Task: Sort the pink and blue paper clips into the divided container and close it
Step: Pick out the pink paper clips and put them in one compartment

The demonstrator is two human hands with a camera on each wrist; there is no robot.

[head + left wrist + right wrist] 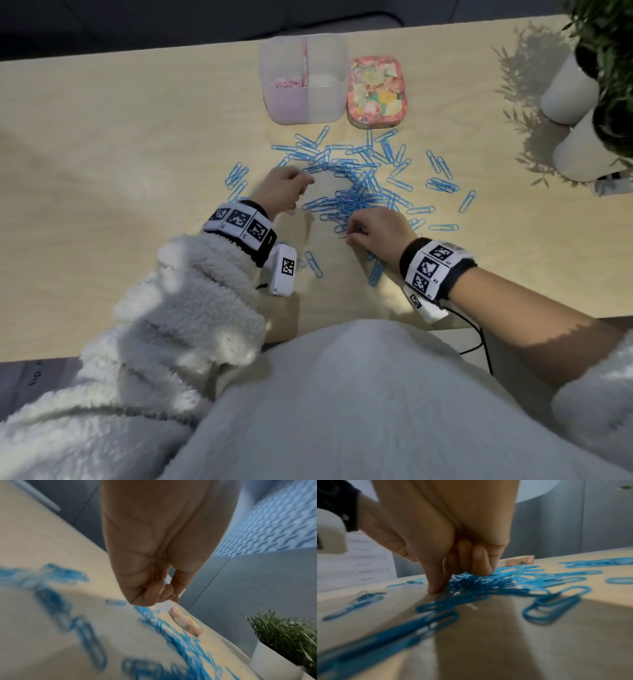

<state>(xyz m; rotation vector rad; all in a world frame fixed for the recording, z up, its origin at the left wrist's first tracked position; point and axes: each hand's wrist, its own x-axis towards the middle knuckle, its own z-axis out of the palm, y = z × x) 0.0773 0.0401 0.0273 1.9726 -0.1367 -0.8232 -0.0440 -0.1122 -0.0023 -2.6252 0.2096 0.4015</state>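
Many blue paper clips (359, 192) lie in a loose pile and scattered over the middle of the wooden table (137, 137). The clear divided container (303, 113) stands open at the back, with pink clips (287, 84) in its left compartment; the right one looks empty. Its floral lid (376, 89) lies just to its right. My left hand (301, 185) is at the pile's left edge, fingers curled tight (159, 593), and no clip shows in it. My right hand (356, 233) grips the near end of the pile (488, 582), thumb on the table, fingers curled over the clips.
Two white pots with green plants (582, 102) stand at the table's right end, also seen in the left wrist view (283, 635). Loose clips (313, 263) lie between my wrists near the front edge. White paper (359, 561) shows behind my right hand.
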